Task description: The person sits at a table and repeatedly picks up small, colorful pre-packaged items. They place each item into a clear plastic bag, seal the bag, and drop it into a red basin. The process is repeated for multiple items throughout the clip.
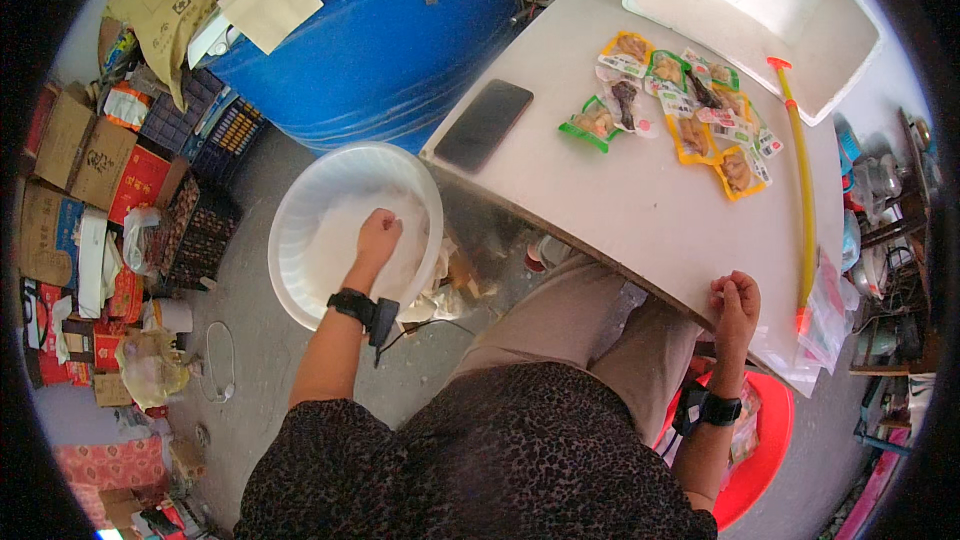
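Note:
My left hand (379, 234), a black band on its wrist, hangs over a translucent white plastic basin (281, 255) with curled fingers; I cannot tell whether something small is in them. At the near edge of the white table (600, 195), my right hand (735, 296) is held with thumb and fingers close together, and their contents cannot be made out. Several small vacuum-packed food packets (691, 136) with yellow, green or clear borders lie in a loose group on the table. A dark smartphone (484, 125) rests at the table's left corner.
Behind the packets stands a white foam box (832, 52). A yellow tube with red-orange ends (801, 165) lies along the table's right side, near a clear plastic bag (825, 315). A red tub (772, 435) with packets is below my right forearm. A blue barrel (360, 45) stands beyond the basin.

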Tool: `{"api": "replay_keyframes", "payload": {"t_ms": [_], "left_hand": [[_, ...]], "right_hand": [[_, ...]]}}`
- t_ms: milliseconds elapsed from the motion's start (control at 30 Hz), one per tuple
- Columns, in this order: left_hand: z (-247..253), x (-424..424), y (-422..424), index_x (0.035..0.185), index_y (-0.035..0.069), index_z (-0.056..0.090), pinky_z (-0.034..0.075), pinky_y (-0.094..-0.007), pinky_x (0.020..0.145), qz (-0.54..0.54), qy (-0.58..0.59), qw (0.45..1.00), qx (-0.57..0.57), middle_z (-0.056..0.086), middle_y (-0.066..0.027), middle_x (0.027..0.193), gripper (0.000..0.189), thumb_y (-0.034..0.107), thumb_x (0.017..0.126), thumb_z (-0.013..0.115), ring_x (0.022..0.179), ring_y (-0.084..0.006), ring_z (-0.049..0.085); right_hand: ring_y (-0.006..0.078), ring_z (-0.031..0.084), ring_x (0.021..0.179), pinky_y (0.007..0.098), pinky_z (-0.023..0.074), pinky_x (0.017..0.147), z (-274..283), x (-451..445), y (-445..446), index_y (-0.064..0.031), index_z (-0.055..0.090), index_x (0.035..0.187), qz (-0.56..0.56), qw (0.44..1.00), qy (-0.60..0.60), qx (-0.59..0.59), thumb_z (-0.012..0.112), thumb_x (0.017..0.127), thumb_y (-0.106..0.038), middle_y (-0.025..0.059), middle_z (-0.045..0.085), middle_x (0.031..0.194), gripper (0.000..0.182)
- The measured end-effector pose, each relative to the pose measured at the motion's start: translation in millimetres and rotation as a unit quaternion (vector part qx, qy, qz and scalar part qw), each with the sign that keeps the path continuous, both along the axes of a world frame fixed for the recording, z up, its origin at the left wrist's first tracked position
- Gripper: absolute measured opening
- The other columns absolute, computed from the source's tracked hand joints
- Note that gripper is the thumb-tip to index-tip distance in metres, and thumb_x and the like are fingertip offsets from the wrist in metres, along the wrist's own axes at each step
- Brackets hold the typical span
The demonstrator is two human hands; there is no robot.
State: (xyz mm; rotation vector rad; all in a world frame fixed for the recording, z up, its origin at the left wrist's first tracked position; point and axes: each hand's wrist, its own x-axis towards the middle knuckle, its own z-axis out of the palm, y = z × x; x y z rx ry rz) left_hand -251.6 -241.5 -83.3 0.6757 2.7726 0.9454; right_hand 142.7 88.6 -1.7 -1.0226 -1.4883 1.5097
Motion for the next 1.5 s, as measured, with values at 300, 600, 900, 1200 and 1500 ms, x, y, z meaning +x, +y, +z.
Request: {"api": "replay_keyframes", "payload": {"t_ms": [300,600,900,1200,1500], "left_hand": [[-33,-19,-34,0.091,-0.001,0.052,0.04,-0.0345,0.075,-0.072,-0.125,0.958,-0.248,0.054,-0.0183,0.092,0.05,0.037,0.06,0.058,0.086,-0.03,0.051],[-114,-69,-66,0.071,-0.002,0.055,0.041,-0.0377,0.07,-0.226,-0.014,0.896,-0.381,0.055,-0.0199,0.076,0.024,0.018,0.062,0.048,0.078,-0.0333,0.051],[-2,-37,-43,0.071,0.002,0.052,0.039,-0.0283,0.054,0.038,-0.077,0.996,-0.033,0.052,-0.0081,0.064,0.015,0.017,0.07,0.048,0.058,-0.0183,0.05],[133,26,55,0.069,0.004,0.048,0.033,-0.0201,0.05,-0.076,-0.104,0.96,0.25,0.045,0.001,0.06,0.012,0.015,0.076,0.049,0.054,-0.0059,0.04],[147,108,195,0.076,0.001,0.048,0.039,-0.0297,0.056,-0.301,0.009,0.939,0.168,0.05,-0.012,0.066,0.017,0.017,0.071,0.051,0.059,-0.0215,0.049]], "right_hand": [[0.0099,0.05,0.07,0.018,0.0402,0.054,-3,2,4,-0.0049,0.046,0.092,-0.001,1.0,-0.014,-0.003,0.046,0.079,-0.009,0.0032,0.052,0.077,0.014],[0.0101,0.051,0.07,0.02,0.0408,0.056,-5,2,7,-0.0051,0.046,0.092,0.003,1.0,-0.004,-0.018,0.048,0.077,-0.01,0.0036,0.053,0.077,0.016],[0.0091,0.051,0.07,0.0186,0.0396,0.056,-8,4,6,-0.0065,0.047,0.092,0.013,1.0,0.01,-0.021,0.049,0.077,-0.009,0.0014,0.053,0.077,0.015],[0.009,0.048,0.059,0.0194,0.0387,0.049,-13,0,6,-0.0045,0.046,0.091,0.02,0.999,0.029,-0.028,0.05,0.076,-0.009,0.0038,0.052,0.072,0.016],[0.0093,0.051,0.069,0.0195,0.0397,0.056,3,-51,-8,-0.003,0.046,0.091,0.118,0.993,-0.025,-0.016,0.051,0.076,-0.013,0.0025,0.052,0.077,0.019]]}}
